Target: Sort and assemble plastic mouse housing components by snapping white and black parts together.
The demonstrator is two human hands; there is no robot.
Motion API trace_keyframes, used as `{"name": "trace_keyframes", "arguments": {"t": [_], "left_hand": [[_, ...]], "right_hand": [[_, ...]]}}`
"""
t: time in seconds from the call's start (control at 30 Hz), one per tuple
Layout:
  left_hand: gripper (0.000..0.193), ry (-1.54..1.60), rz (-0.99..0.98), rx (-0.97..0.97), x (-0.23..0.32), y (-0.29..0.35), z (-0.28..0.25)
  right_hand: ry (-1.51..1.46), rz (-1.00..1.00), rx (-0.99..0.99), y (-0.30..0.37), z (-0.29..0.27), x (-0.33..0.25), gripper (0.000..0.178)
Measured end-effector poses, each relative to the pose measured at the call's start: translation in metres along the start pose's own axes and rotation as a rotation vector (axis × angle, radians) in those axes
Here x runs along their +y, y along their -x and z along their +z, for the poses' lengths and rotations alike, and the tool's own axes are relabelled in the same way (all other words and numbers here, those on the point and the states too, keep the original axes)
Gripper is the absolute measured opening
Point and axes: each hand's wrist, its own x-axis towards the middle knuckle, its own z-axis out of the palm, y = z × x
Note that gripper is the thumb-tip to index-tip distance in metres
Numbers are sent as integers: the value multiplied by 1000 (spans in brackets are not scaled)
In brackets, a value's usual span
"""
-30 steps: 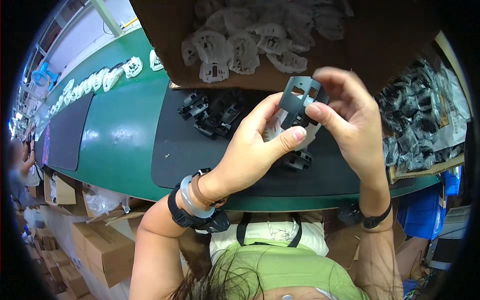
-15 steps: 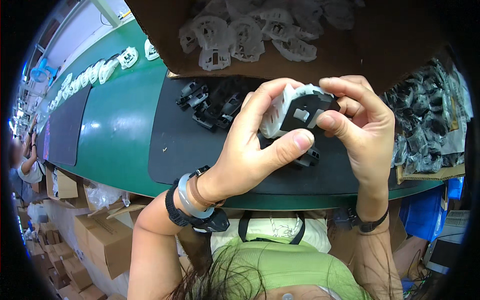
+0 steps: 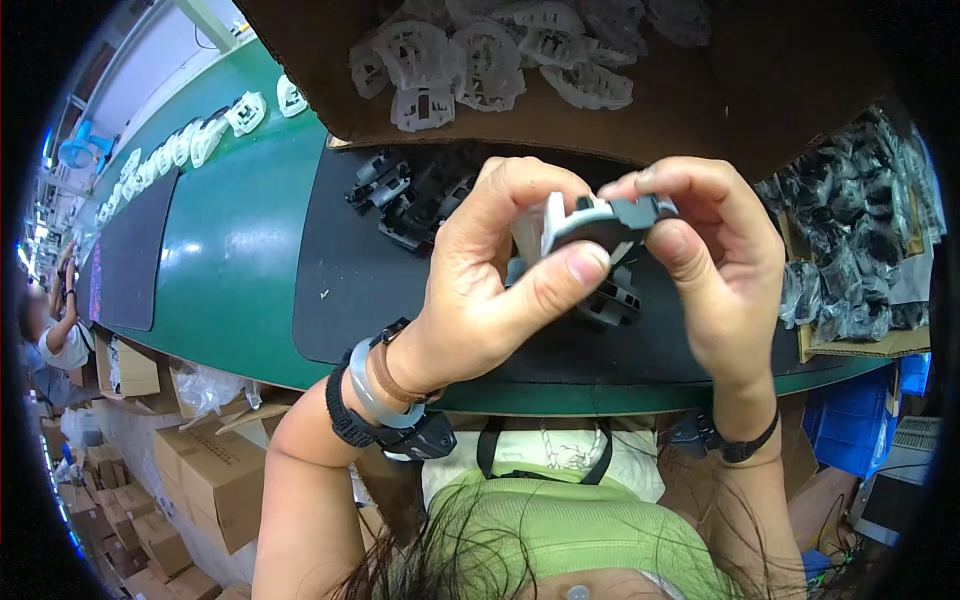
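Note:
Between my two hands, above the dark mat, is a white plastic shell with a black insert (image 3: 598, 222), seen nearly edge-on. My left hand (image 3: 480, 290) grips its left end, thumb in front and fingers behind. At the other end, my right hand (image 3: 728, 265) pinches the black and grey part between thumb and fingers. The fingertips hide some of the piece. Small black plastic parts (image 3: 400, 205) lie in a loose pile on the mat, left of and behind my hands. A few more black parts (image 3: 612, 302) show just below the held piece.
A cardboard box (image 3: 680, 120) of white plastic shells (image 3: 487, 65) stands at the back. At the right, another carton (image 3: 870, 345) holds bagged black parts (image 3: 850, 260). White shells (image 3: 205, 142) line the green table (image 3: 240, 250). Cartons (image 3: 215, 480) sit lower left; another person (image 3: 60, 330) is far left.
The held piece has turned from showing its broad black face to nearly edge-on. Both hands keep hold of it, with the fingers slightly shifted. The view has moved a little.

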Motion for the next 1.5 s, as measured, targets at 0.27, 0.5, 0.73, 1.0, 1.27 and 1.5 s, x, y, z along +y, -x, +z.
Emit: {"name": "trace_keyframes", "arguments": {"t": [0.27, 0.5, 0.73, 1.0, 1.27, 1.5], "left_hand": [[41, 192, 111, -31, -6, -10, 2], [49, 101, -17, -20, -6, -9, 4], [45, 50, 16, -56, -9, -12, 1], [44, 161, 192, -60, -7, -16, 4], [33, 204, 1, 27, -3, -12, 1], [25, -253, -353, 517, 43, 24, -76]], "right_hand": [[317, -199, -31, 7, 3, 23, 79], [412, -552, 177, 5, 0, 35, 55], [419, -346, -10, 12, -6, 9, 54], [437, -541, -59, 12, -24, 5, 37], [142, -101, -27, 11, -5, -8, 23], [316, 135, 158, 44, -39, 3, 61]]}}
